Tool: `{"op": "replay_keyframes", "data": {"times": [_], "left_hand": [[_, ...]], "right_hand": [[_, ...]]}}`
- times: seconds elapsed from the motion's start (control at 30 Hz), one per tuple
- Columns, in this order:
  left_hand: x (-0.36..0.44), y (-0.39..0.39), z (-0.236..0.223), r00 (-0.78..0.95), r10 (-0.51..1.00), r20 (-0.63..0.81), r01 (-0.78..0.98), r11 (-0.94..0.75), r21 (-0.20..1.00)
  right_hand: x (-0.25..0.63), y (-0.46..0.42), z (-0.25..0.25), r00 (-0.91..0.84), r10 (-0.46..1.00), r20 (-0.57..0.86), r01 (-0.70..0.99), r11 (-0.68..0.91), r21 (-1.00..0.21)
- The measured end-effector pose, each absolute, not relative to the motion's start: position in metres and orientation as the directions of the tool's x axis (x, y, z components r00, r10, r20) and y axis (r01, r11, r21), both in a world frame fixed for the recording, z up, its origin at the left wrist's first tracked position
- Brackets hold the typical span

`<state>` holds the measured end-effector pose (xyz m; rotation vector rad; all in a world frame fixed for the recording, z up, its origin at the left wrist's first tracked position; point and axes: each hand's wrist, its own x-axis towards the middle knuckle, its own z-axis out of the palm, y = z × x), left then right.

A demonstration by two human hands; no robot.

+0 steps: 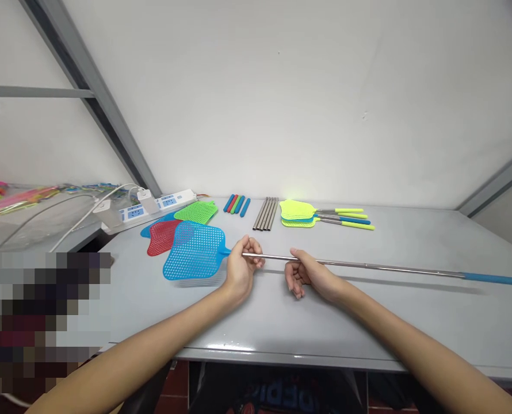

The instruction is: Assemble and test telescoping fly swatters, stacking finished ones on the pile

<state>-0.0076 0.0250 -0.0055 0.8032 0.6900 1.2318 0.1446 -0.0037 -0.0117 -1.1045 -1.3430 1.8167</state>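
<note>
Stretched across the table is a fly swatter with a blue mesh head [194,251], a long extended metal rod [346,264] and a blue grip [491,278] at the far right. My left hand [242,264] is closed round the rod just beside the head. Further along, my right hand [310,271] holds the rod between thumb and fingers, its lower fingers curled loosely. Behind the blue head lie a red mesh head [161,237], a green mesh head [195,212] and another blue one [147,229], partly hidden.
Several coloured grips [237,204] and metal rods [265,214] lie in rows along the wall. Right of them is a stack of fly swatters [298,209] with yellow and blue parts. A power strip [165,202] with cables stands at the back left. The grey table's front edge [282,355] is near me.
</note>
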Motion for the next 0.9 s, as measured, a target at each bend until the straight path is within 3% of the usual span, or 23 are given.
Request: {"op": "replay_keyframes", "data": {"times": [0.3,0.9], "left_hand": [[-0.002,0.010,-0.017,0.128,0.984,-0.127,-0.577,0.178,0.797],[-0.001,0.001,-0.016,0.176,0.965,-0.192,-0.540,0.258,0.801]], "right_hand": [[0.147,-0.008,-0.013,-0.635,0.746,-0.203,-0.109,-0.347,-0.932],[0.141,-0.012,-0.018,-0.648,0.737,-0.191,-0.176,-0.388,-0.905]]}}
